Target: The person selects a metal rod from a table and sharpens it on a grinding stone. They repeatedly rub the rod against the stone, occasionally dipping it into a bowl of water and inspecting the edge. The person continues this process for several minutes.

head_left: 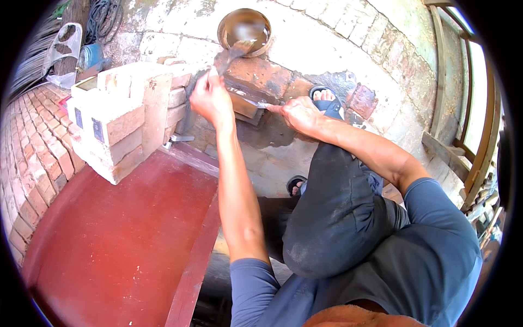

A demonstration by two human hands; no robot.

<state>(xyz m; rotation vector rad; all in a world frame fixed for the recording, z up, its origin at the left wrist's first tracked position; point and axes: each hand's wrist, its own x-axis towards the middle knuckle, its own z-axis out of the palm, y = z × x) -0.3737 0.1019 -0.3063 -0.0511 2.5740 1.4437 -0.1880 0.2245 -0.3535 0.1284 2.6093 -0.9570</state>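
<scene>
My left hand (212, 100) is closed around one end of a dark grey, blurred, rag-like thing (224, 61). Its brownish far end reaches over the rim of a round brown bowl (222, 34) of shiny liquid. I cannot make out whether it is a cloth or a brush. To the right, my right hand (300, 115) is closed with the index finger pointing left. That fingertip meets a small silvery piece (262, 104) at the end of a dark rectangular block (248, 91). A brown block (244, 106) lies just below it, on wet ground.
Pale stacked bricks (126, 122) stand left of my left hand. A red tabletop (125, 223) fills the lower left. My sandalled foot (326, 98) is beside my right hand. A wooden frame (437, 71) rises at the right. Coiled hose (103, 19) lies at the far left.
</scene>
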